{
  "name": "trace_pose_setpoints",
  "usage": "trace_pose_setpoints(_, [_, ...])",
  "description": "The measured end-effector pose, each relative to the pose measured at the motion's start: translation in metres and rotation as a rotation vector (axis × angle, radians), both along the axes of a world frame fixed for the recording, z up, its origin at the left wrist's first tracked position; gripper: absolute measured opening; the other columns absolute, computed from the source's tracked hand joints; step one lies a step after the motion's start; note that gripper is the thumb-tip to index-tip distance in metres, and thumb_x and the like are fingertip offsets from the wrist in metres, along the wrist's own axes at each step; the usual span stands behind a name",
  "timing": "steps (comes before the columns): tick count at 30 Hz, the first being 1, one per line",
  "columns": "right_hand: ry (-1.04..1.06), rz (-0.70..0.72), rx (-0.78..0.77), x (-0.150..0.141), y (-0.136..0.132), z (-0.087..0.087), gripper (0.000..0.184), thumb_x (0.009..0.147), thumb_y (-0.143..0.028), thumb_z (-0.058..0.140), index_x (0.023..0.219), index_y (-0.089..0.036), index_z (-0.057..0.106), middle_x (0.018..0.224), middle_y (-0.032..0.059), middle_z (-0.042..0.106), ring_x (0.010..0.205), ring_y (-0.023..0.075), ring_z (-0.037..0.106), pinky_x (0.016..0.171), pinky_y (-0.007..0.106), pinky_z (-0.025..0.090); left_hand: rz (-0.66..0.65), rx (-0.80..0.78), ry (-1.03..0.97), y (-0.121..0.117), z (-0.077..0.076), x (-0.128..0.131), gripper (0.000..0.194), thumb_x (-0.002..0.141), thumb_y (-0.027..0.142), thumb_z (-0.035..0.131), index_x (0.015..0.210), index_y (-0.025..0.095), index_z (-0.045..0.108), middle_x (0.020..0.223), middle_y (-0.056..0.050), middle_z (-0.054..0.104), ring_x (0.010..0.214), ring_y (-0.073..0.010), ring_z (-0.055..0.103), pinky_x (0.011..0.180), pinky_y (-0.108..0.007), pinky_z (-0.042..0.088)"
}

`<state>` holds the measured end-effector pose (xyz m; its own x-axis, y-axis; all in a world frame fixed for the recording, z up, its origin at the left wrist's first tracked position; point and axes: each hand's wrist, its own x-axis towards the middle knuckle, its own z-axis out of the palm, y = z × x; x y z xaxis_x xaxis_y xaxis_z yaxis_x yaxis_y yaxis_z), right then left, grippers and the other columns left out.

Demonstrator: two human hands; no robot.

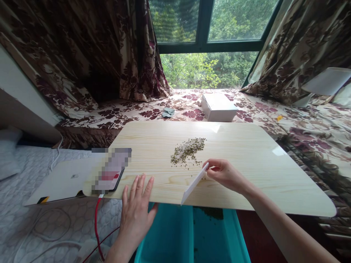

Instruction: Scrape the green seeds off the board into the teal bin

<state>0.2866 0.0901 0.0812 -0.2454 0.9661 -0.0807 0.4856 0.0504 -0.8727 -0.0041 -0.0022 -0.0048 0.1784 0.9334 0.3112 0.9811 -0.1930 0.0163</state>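
My right hand [223, 174] pinches a white card [194, 184] that slants down toward the front edge of a pale wooden board [246, 153]. A small heap of green grains [188, 150] lies on the board just beyond the card, with stray grains near it. My left hand [136, 204] rests flat on the board's near edge, fingers spread and holding nothing. Under that edge stands a teal bin [175, 233] with some green grains [210, 213] inside.
A phone [111, 175] with a red cable [96, 223] lies on the board's left corner. A flat white carton [63, 180] sits to its left on a quilted bed. A white box [218, 107] rests on the floral window seat behind. Curtains frame the window.
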Motion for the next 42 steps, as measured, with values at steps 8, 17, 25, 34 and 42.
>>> trace_pose_setpoints(8, [0.135, -0.251, 0.019, 0.069, 0.002, 0.008, 0.024, 0.061, -0.042, 0.073, 0.071, -0.020, 0.073, 0.072, 0.0052, 0.073, 0.069, 0.0195, 0.064, 0.066, 0.030, 0.052, 0.005, 0.007, 0.004, -0.001, 0.000, 0.000, 0.064, 0.085, 0.021, 0.054, 0.146, 0.019, 0.032, 0.151, -0.014, 0.032, 0.140, -0.0319, 0.026, 0.112, -0.055, 0.017])
trace_pose_setpoints(17, [0.163, -0.367, -0.056, 0.098, 0.003, -0.004, 0.037, 0.051, -0.050, 0.080, 0.072, -0.020, 0.075, 0.073, 0.0046, 0.073, 0.067, 0.0194, 0.065, 0.073, 0.037, 0.055, 0.000, 0.012, 0.008, 0.000, 0.001, 0.002, 0.061, 0.086, 0.021, 0.052, 0.144, 0.018, 0.034, 0.150, -0.015, 0.034, 0.139, -0.0321, 0.027, 0.112, -0.056, 0.017])
trace_pose_setpoints(25, [0.136, -0.306, -0.074, 0.094, 0.001, -0.003, 0.042, 0.049, -0.055, 0.080, 0.072, -0.020, 0.076, 0.073, 0.0049, 0.074, 0.062, 0.0178, 0.064, 0.066, 0.034, 0.056, -0.009, 0.011, 0.017, 0.000, 0.001, -0.001, 0.060, 0.087, 0.022, 0.050, 0.145, 0.018, 0.033, 0.150, -0.016, 0.034, 0.139, -0.0325, 0.026, 0.111, -0.056, 0.018])
trace_pose_setpoints(34, [0.033, -0.163, -0.126, 0.103, -0.017, 0.000, 0.046, 0.051, -0.064, 0.076, 0.070, -0.022, 0.077, 0.072, 0.0059, 0.074, 0.064, 0.0211, 0.065, 0.065, 0.034, 0.057, 0.010, -0.008, 0.006, 0.000, 0.002, 0.001, 0.064, 0.085, 0.022, 0.055, 0.145, 0.019, 0.033, 0.151, -0.014, 0.033, 0.139, -0.0315, 0.027, 0.112, -0.055, 0.017])
trace_pose_setpoints(42, [0.016, -0.056, -0.174, 0.101, -0.047, 0.009, 0.037, 0.059, -0.058, 0.075, 0.068, -0.022, 0.078, 0.072, 0.0079, 0.075, 0.068, 0.0257, 0.068, 0.065, 0.034, 0.058, 0.025, -0.021, -0.009, -0.002, 0.010, 0.005, 0.066, 0.084, 0.020, 0.057, 0.145, 0.020, 0.033, 0.151, -0.013, 0.035, 0.139, -0.0316, 0.027, 0.113, -0.055, 0.018])
